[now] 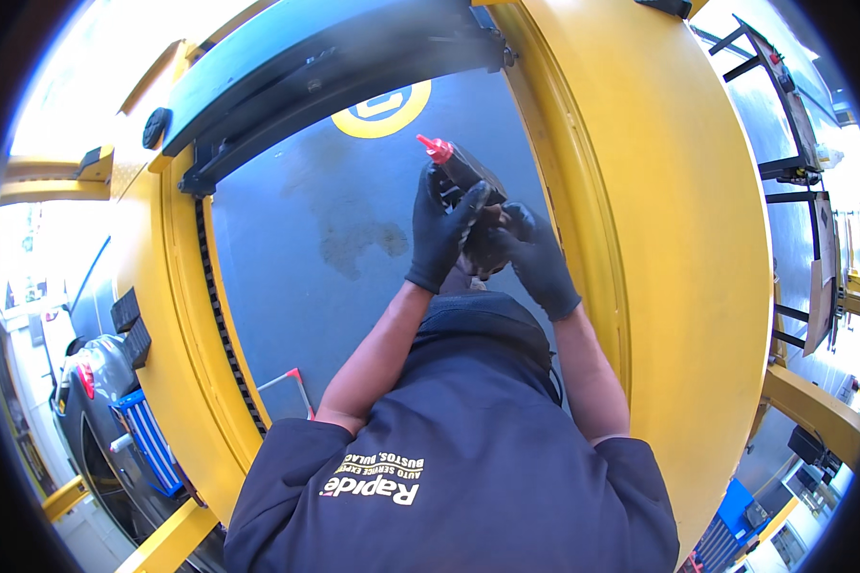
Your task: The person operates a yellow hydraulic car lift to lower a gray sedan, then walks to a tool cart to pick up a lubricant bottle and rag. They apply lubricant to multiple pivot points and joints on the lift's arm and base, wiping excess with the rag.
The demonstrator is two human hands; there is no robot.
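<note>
Both my hands wear black gloves and are held close together in front of my body. A black bottle (470, 172) with a red pointed nozzle (436, 148) slants up and to the left between them. My left hand (441, 229) is closed around the bottle's side, its thumb crossing the lower end. Just beside it, my right hand (535, 256) curls its fingers round a dark, brownish thing (487, 244) below the bottle. Its kind is hard to make out, as gloves cover most of it.
Yellow lift posts stand left (177, 315) and right (698, 210), with a dark crossbeam (344, 67) ahead. The grey floor (296, 258) has a dark stain. A blue tool cabinet (148, 439) and a car (86, 411) are at left; metal racks (798, 239) at right.
</note>
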